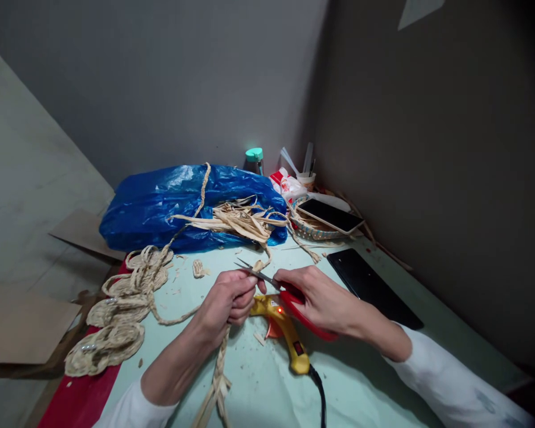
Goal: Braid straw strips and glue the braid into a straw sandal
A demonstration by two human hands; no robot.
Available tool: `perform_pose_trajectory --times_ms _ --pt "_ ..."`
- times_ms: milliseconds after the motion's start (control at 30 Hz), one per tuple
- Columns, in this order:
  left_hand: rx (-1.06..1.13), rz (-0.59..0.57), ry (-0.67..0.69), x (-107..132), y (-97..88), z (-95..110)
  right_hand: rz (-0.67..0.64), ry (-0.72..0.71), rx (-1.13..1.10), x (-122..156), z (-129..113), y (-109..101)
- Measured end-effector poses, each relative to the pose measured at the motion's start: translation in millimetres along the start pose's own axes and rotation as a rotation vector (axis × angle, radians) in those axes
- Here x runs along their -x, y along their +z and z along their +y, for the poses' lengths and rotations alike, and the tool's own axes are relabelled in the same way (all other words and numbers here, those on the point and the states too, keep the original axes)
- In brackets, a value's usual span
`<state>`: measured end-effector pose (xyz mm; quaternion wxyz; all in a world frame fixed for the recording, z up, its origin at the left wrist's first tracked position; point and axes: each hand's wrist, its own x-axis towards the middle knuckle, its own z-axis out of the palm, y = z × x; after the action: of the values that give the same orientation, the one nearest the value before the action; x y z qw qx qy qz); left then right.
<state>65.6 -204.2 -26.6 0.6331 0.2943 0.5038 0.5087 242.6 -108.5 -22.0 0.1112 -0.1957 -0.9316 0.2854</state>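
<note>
My left hand (232, 300) is closed round a braided straw cord (220, 359), whose loose strands hang down towards the front of the table. In my right hand (316, 297) are scissors with red handles (310, 321). Their blades (261, 275) point left and lie slightly apart at my left fingertips, by a short end of straw. Whether the blades touch the straw I cannot tell. Beneath my hands lies a yellow glue gun (289, 339) with a lit red light and an orange trigger.
Several small woven straw slippers (104, 348) line the left edge. Behind stands a blue plastic bag (160, 202) with dried husk strips (241, 220). A phone (330, 215) rests on a basket (314, 229); a black flat panel (374, 288) lies right. The gun's black cable (320, 386) runs frontward.
</note>
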Motion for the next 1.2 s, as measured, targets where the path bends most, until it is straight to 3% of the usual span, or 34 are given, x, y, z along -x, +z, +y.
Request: perform_pose_trajectory --times_ms 233,467,667,867,1033,1200 --pt "-0.003 -0.017 0.019 -2.8 4.1 -2.7 0.054 -0.004 -0.032 -4.4 0.9 4.9" --pt "-0.010 -0.014 0.053 -3.4 -0.2 -0.6 0.013 0.017 0.175 -4.1 5.6 -0.3" --pt "-0.026 0.022 0.106 0.2 -3.5 4.5 0.122 0.224 0.419 -8.2 46.8 -11.2" --pt "0.016 0.032 0.172 4.4 1.1 6.8 0.123 0.244 0.505 -11.3 74.1 -4.7" --pt "0.022 0.036 0.191 5.6 1.3 7.3 0.175 0.239 0.466 -14.6 66.7 -2.7" --pt "-0.022 0.048 0.229 5.0 1.7 7.5 0.298 0.149 0.284 -15.8 37.0 -8.8"
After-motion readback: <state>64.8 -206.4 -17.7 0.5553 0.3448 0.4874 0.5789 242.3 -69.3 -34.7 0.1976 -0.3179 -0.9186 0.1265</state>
